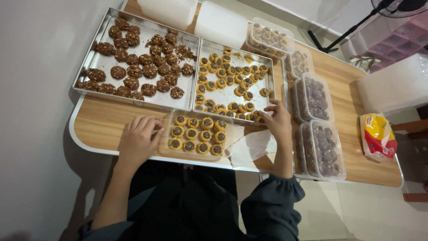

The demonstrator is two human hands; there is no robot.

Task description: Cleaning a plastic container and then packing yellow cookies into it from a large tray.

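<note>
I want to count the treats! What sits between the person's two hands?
In the head view, a clear box with rows of small yellow chocolate-topped cookies lies between the left hand and the right hand. White paper lies beside it.

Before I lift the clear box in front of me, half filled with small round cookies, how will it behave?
The clear box looks thin-walled, so it may flex. It has no lid, so the cookies could slide if tilted. They look crumbly: the tray behind shows crumbs.

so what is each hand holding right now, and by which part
The left hand rests on the left end of the clear container of round cookies. The right hand reaches into the right metal tray; any cookie under its fingers is hidden.
</note>
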